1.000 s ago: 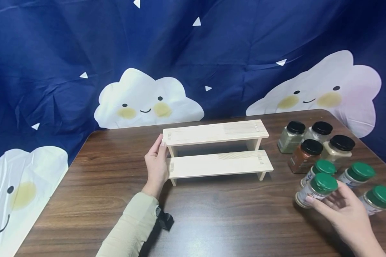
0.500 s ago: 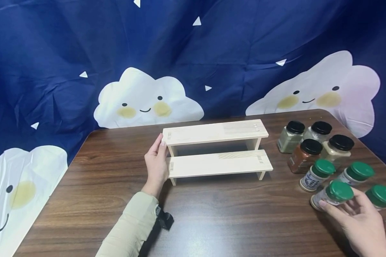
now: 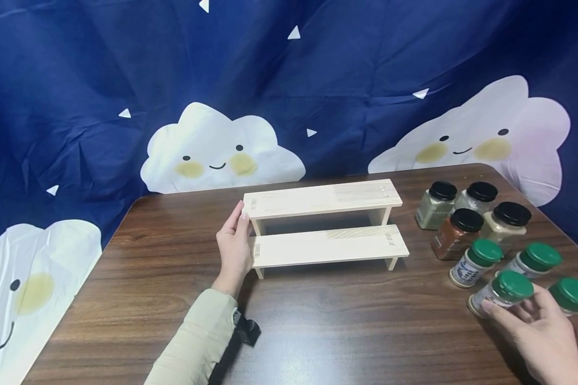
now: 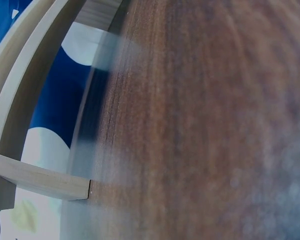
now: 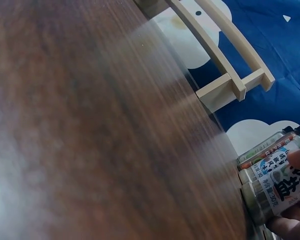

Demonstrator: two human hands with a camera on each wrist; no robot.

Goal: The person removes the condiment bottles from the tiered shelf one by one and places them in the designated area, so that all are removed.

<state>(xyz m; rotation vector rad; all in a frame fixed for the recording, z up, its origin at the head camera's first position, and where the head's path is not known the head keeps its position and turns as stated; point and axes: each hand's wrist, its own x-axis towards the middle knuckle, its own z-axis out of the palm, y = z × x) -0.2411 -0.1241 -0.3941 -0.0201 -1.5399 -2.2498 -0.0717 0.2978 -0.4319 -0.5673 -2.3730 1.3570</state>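
In the head view my left hand [image 3: 234, 248] holds the left end of a pale two-tier wooden shelf rack [image 3: 327, 246], thumb at the upper board's front corner. My right hand [image 3: 541, 329], at the lower right, grips a clear spice jar [image 3: 491, 295] with a green lid and white label. The jar leans slightly; whether its base touches the table cannot be told. In the right wrist view, that spice jar [image 5: 277, 187] shows dark printed characters between thumb and fingers. The left wrist view shows the rack's underside and a leg [image 4: 45, 177], with the left hand out of sight.
Beside the held jar stand other green-lidded jars [image 3: 472, 267], partly hidden. Behind them are several black-lidded jars [image 3: 455, 238] with green, red-brown and pale contents. The brown wooden table [image 3: 347, 331] ends at a blue cloud-patterned curtain [image 3: 337, 69].
My right hand has moved the green-lidded jar to the right and slightly toward me, baring the label of the jar behind it. The left hand and rack have stayed put.
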